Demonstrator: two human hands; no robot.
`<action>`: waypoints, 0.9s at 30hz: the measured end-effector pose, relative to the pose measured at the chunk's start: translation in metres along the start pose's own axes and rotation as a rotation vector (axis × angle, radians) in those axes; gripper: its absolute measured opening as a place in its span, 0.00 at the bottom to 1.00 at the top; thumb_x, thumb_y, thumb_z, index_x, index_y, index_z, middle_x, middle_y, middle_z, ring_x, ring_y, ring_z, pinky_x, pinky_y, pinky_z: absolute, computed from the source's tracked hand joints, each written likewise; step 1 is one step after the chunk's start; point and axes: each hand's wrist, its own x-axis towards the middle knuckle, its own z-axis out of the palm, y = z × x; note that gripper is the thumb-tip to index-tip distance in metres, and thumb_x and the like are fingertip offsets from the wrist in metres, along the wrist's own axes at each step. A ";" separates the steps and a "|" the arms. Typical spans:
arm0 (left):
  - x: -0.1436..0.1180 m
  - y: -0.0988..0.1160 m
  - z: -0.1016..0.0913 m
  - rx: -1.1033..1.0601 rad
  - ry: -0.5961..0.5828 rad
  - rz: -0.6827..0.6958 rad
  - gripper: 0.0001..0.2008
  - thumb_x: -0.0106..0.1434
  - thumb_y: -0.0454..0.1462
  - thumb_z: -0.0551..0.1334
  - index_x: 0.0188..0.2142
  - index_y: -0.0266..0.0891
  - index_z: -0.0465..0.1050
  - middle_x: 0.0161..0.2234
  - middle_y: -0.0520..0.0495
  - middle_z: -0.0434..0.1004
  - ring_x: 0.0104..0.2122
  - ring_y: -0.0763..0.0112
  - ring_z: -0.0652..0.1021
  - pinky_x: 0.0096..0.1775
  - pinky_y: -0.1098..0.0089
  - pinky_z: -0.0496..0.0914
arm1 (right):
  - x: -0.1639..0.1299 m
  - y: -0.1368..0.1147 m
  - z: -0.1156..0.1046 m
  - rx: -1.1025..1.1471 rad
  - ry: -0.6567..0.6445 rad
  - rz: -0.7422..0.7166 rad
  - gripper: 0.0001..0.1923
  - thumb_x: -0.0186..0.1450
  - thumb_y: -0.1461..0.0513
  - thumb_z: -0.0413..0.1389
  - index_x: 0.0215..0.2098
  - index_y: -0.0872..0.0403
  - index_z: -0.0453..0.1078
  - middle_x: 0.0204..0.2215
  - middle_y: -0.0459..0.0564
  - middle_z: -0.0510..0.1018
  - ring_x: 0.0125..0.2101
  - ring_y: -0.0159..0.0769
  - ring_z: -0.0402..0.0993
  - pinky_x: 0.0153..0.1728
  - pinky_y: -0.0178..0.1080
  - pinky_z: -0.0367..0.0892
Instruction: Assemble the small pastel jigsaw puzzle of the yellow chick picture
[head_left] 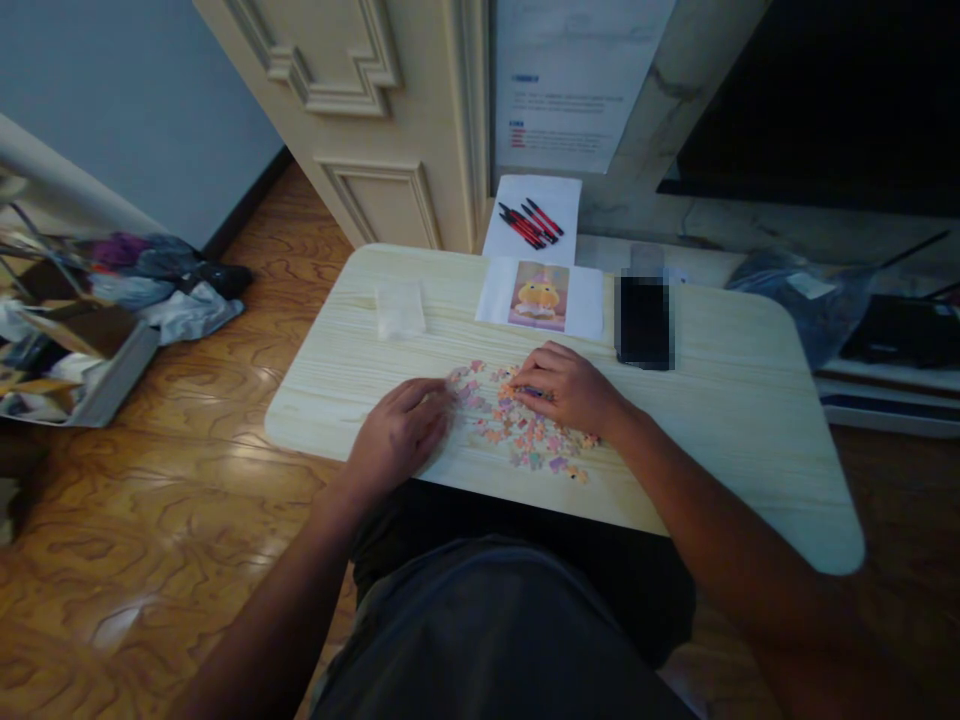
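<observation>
Small pastel jigsaw puzzle pieces (534,432) lie in a loose heap on the pale wood-grain table (735,430), in pink, orange, purple and green. My right hand (571,388) reaches into the far side of the heap, its fingers closed at an orange puzzle piece. My left hand (401,425) rests at the left edge of the heap with curled fingers pressed together. Its fingertips are slightly blurred, and what they may hold is hidden. Behind the heap lies a sheet with a printed picture (538,298) of a yellow figure.
A clear plastic bag (400,310) lies at the back left of the table. A black phone-like object (645,320), partly pixelated, is at the back right. Red and black pens (531,223) rest on white paper beyond the table. An open box (82,370) stands on the floor at left.
</observation>
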 end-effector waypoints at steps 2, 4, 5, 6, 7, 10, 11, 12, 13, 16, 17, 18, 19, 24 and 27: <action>0.005 -0.004 -0.001 0.014 0.049 -0.084 0.14 0.78 0.39 0.60 0.53 0.40 0.85 0.51 0.37 0.86 0.51 0.53 0.84 0.55 0.51 0.82 | 0.000 0.001 -0.001 0.002 0.014 -0.012 0.10 0.79 0.58 0.61 0.48 0.50 0.85 0.42 0.54 0.84 0.44 0.47 0.77 0.48 0.50 0.73; 0.014 -0.008 -0.001 0.027 0.079 -0.201 0.14 0.77 0.41 0.61 0.49 0.39 0.86 0.45 0.38 0.86 0.47 0.54 0.84 0.53 0.52 0.81 | 0.000 0.002 -0.002 0.005 0.031 -0.011 0.10 0.79 0.57 0.61 0.48 0.50 0.85 0.41 0.54 0.84 0.44 0.47 0.78 0.48 0.50 0.73; 0.020 -0.011 0.000 0.025 0.081 -0.249 0.14 0.75 0.42 0.63 0.48 0.37 0.86 0.43 0.38 0.85 0.46 0.53 0.84 0.52 0.53 0.81 | -0.001 0.002 -0.002 0.008 0.041 -0.003 0.11 0.80 0.57 0.60 0.48 0.50 0.85 0.41 0.53 0.84 0.43 0.46 0.78 0.48 0.50 0.73; 0.026 -0.013 0.001 0.016 0.069 -0.289 0.14 0.73 0.43 0.65 0.48 0.36 0.86 0.42 0.38 0.85 0.45 0.53 0.83 0.52 0.53 0.80 | -0.001 0.003 -0.003 0.012 0.049 0.009 0.11 0.80 0.56 0.60 0.48 0.49 0.85 0.41 0.53 0.84 0.43 0.46 0.78 0.48 0.50 0.73; 0.033 -0.014 0.003 0.006 0.056 -0.317 0.13 0.71 0.42 0.66 0.47 0.36 0.86 0.42 0.39 0.84 0.44 0.53 0.83 0.50 0.54 0.80 | -0.001 0.003 -0.003 0.019 0.056 0.021 0.11 0.80 0.56 0.60 0.48 0.49 0.85 0.40 0.53 0.84 0.43 0.46 0.78 0.48 0.50 0.73; 0.050 -0.015 0.008 -0.006 0.016 -0.356 0.09 0.67 0.41 0.70 0.42 0.37 0.84 0.39 0.41 0.83 0.41 0.56 0.82 0.47 0.57 0.79 | -0.003 0.005 -0.004 0.042 0.066 0.036 0.10 0.80 0.57 0.60 0.48 0.48 0.85 0.40 0.52 0.84 0.42 0.45 0.78 0.48 0.50 0.73; 0.054 -0.015 0.010 -0.005 0.005 -0.356 0.07 0.67 0.39 0.70 0.39 0.38 0.83 0.38 0.42 0.82 0.40 0.57 0.82 0.46 0.57 0.79 | -0.003 0.005 -0.004 0.047 0.069 0.040 0.10 0.79 0.57 0.60 0.48 0.48 0.85 0.40 0.52 0.84 0.42 0.45 0.78 0.48 0.50 0.73; 0.057 -0.014 0.011 -0.004 -0.008 -0.355 0.05 0.66 0.38 0.70 0.38 0.39 0.82 0.37 0.42 0.82 0.40 0.57 0.81 0.46 0.58 0.79 | -0.003 0.005 -0.004 0.050 0.071 0.043 0.10 0.79 0.57 0.60 0.47 0.47 0.85 0.40 0.52 0.84 0.42 0.45 0.78 0.47 0.50 0.73; 0.060 -0.013 0.011 -0.003 -0.022 -0.356 0.04 0.66 0.37 0.69 0.37 0.39 0.81 0.37 0.42 0.82 0.40 0.57 0.81 0.46 0.58 0.79 | -0.004 0.005 -0.005 0.052 0.073 0.047 0.10 0.79 0.57 0.60 0.47 0.47 0.85 0.39 0.51 0.84 0.42 0.45 0.78 0.47 0.50 0.73; 0.064 -0.011 0.009 -0.007 -0.083 -0.385 0.02 0.66 0.36 0.68 0.36 0.40 0.80 0.36 0.43 0.83 0.39 0.57 0.82 0.47 0.58 0.79 | -0.004 0.006 -0.006 0.050 0.081 0.049 0.10 0.79 0.58 0.60 0.46 0.47 0.85 0.39 0.51 0.84 0.42 0.45 0.78 0.46 0.49 0.74; 0.065 -0.011 0.008 -0.011 -0.107 -0.397 0.02 0.66 0.36 0.68 0.36 0.40 0.80 0.36 0.43 0.83 0.39 0.57 0.82 0.47 0.58 0.79 | -0.004 0.006 -0.007 0.046 0.086 0.043 0.11 0.79 0.58 0.60 0.45 0.48 0.85 0.38 0.52 0.84 0.41 0.45 0.78 0.46 0.49 0.74; 0.066 -0.011 0.006 -0.014 -0.129 -0.408 0.02 0.66 0.35 0.68 0.36 0.39 0.80 0.36 0.43 0.83 0.38 0.58 0.82 0.47 0.58 0.79 | -0.004 0.006 -0.008 0.039 0.088 0.042 0.11 0.79 0.58 0.59 0.45 0.48 0.85 0.38 0.52 0.84 0.41 0.45 0.78 0.46 0.49 0.74; 0.066 -0.012 0.004 -0.018 -0.144 -0.415 0.02 0.66 0.35 0.68 0.35 0.39 0.80 0.35 0.43 0.83 0.37 0.58 0.82 0.46 0.58 0.79 | -0.004 0.007 -0.008 0.032 0.090 0.047 0.11 0.79 0.58 0.59 0.44 0.48 0.85 0.38 0.52 0.84 0.41 0.45 0.78 0.46 0.49 0.74; 0.068 -0.014 -0.004 -0.053 -0.157 -0.414 0.05 0.64 0.34 0.69 0.30 0.41 0.77 0.28 0.47 0.81 0.29 0.63 0.79 0.34 0.64 0.72 | -0.004 0.009 -0.009 0.020 0.110 0.122 0.10 0.78 0.60 0.60 0.48 0.47 0.86 0.42 0.53 0.84 0.46 0.48 0.78 0.51 0.52 0.75; 0.070 -0.014 -0.009 -0.077 -0.184 -0.450 0.06 0.63 0.34 0.69 0.30 0.41 0.77 0.27 0.48 0.82 0.27 0.65 0.79 0.31 0.66 0.69 | -0.004 0.009 -0.008 0.019 0.084 0.097 0.12 0.78 0.61 0.60 0.54 0.46 0.85 0.48 0.53 0.85 0.50 0.48 0.78 0.56 0.55 0.75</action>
